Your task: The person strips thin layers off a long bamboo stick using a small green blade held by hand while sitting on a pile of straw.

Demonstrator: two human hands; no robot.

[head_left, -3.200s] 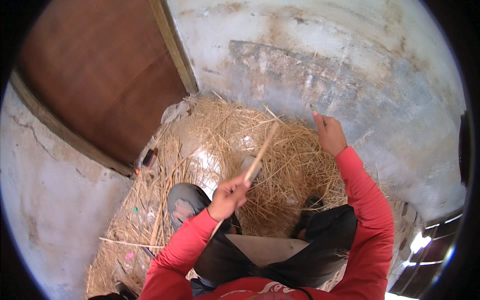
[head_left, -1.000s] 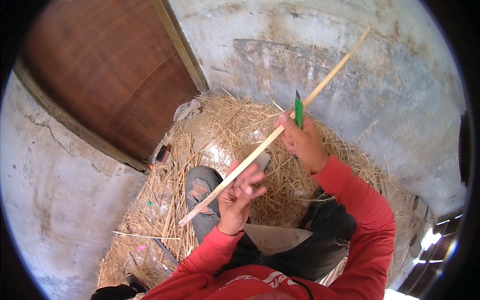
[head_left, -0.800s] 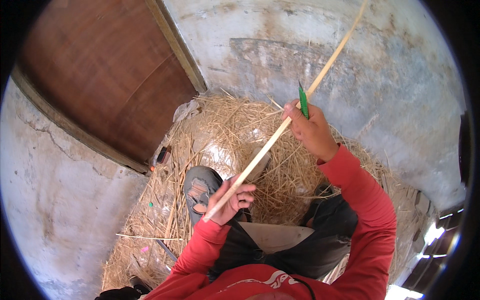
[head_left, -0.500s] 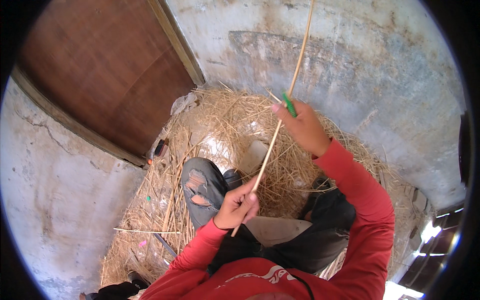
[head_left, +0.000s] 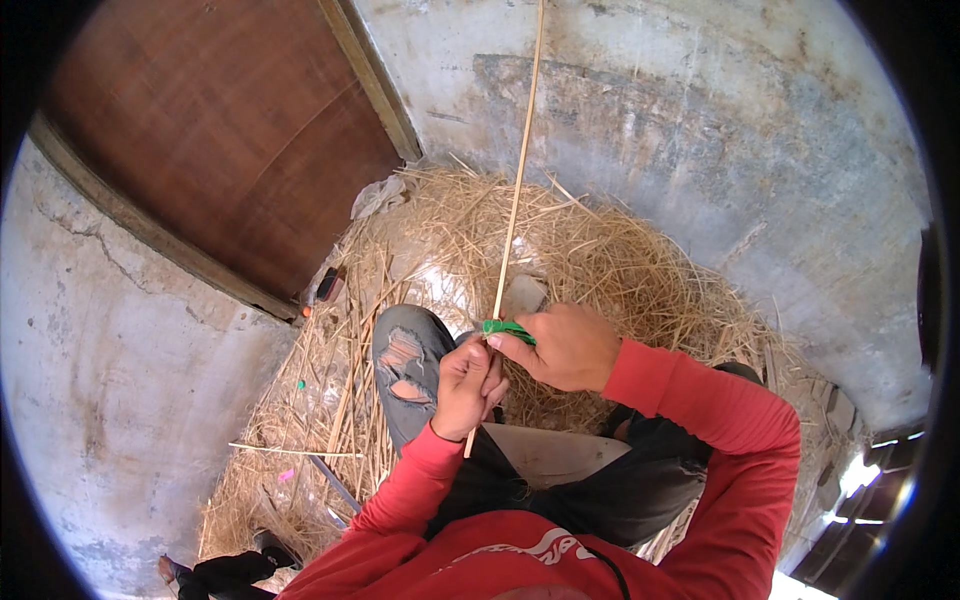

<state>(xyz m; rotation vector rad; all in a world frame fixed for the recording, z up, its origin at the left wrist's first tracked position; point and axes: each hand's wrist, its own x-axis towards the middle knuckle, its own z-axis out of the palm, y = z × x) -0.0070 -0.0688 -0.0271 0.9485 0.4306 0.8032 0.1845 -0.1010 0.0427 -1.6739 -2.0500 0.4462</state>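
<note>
Hands at frame centre: left hand [head_left: 468, 385] clenches the bamboo strip [head_left: 515, 190] upright to steady it, while right hand [head_left: 565, 345] grips a green-handled tool [head_left: 507, 328] against it.

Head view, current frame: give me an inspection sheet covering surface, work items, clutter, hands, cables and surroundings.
Surface: grey concrete floor, cracked and stained.
Work items: long thin cane strip running upward from both hands; green-handled tool at the strip.
Clutter: heap of straw; loose stalks and small coloured scraps at the person's left.
Hands: left hand gripping the strip's lower end; right hand closed on the green-handled tool.
Cables: nothing seen.
Surroundings: brown wooden door with frame; torn jeans knee.
</note>
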